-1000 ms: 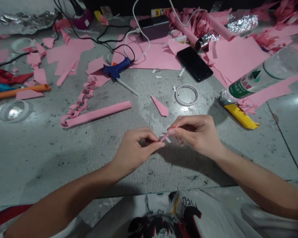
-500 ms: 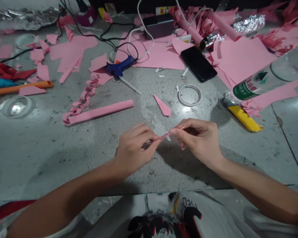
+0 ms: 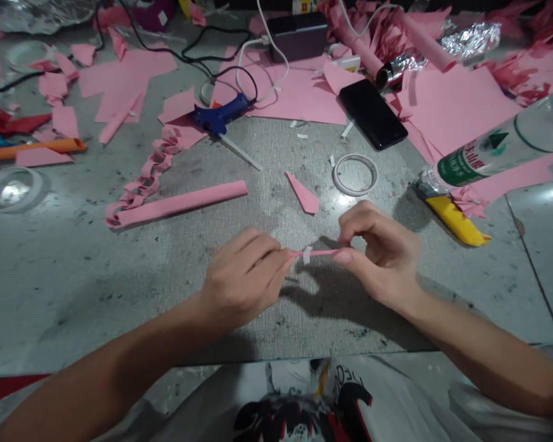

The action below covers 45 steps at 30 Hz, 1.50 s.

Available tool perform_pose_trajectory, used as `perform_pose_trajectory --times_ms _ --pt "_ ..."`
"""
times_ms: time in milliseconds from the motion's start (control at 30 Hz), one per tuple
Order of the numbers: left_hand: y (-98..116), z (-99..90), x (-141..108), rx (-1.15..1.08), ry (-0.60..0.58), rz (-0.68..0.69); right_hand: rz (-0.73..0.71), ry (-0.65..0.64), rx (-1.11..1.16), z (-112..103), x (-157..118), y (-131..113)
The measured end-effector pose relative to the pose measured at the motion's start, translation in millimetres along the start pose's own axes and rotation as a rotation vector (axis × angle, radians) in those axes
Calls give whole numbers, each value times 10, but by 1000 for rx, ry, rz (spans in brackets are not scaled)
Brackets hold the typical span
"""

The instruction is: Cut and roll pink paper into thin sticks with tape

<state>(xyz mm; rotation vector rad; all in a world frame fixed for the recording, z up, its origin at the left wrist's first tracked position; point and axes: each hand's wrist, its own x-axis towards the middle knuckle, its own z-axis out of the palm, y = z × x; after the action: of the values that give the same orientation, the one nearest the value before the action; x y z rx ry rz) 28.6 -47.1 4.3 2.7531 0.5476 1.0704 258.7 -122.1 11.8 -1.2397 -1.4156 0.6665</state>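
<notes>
L hand (image 3: 244,279) grip pinches the L end of a thin pink paper strip (image 3: 323,252), ctr of frame, just below middle, w/ a white tape bit (image 3: 306,255) across it. R hand (image 3: 384,267) grip spread, index apart from thumb, thumb tip at strip's R end. Above, on table (image 3: 166,313): pink kite-shaped piece (image 3: 305,197), tape roll (image 3: 350,191); pink tube (image 3: 179,204) ctr-left.
</notes>
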Motion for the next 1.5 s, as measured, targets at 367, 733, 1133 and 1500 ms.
perform_pose_trajectory --times_ms 367,733,1133,1500 --pt "-12 -15 51 131 68 75 115 137 26 442 -262 -166" --pt "101 79 20 -323 83 -291 58 150 15 482 -263 -82" --pt "44 103 45 -1082 -104 -747 -7 80 -29 336 -202 -15" --pt "-29 237 -110 -1594 -249 -966 -93 -161 332 267 -135 46"
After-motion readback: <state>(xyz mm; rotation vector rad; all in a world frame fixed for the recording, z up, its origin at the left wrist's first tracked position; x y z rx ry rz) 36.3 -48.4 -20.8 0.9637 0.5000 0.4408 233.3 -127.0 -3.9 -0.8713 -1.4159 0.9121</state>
